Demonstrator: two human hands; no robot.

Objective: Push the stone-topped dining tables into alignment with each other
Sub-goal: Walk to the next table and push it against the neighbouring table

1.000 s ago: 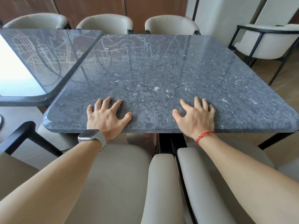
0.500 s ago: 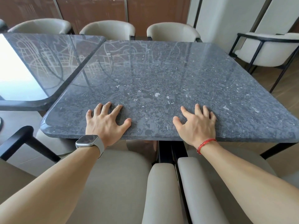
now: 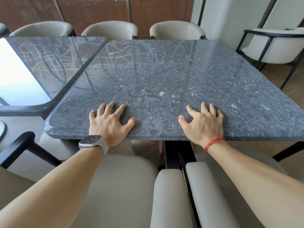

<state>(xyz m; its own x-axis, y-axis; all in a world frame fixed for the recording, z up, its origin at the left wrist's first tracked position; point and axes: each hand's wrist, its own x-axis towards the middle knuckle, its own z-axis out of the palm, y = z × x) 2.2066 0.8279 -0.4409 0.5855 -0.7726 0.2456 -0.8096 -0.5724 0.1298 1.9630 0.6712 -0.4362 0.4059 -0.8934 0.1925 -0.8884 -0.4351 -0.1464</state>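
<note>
Both hands lie palm down on the right desk [image 3: 164, 76], close to its near edge. The left hand [image 3: 108, 124] is flat, fingers straight and spread, thumb angled out to the right; it grips nothing. The right hand [image 3: 204, 124] lies the same way, fingers fanned, thumb pointing left, holding nothing. The two hands are well apart, with bare stone between them. A watch [image 3: 91, 141] sits on the left wrist and a red bracelet [image 3: 213, 143] on the right wrist, both just off the desk's edge.

The right desk has a dark grey speckled stone top with rounded corners. The left desk [image 3: 49, 63], glossy and reflecting light, stands just beside it, their facing edges running close together; I cannot tell whether they touch. The right desk's near edge comes much nearer to the person than the left desk's, and its far edge sits slightly short of the left desk's.

Three beige chairs [image 3: 110, 27] line the far side, an armchair [image 3: 276, 46] stands at the right, and two near chairs [image 3: 125, 186] sit below the forearms.
</note>
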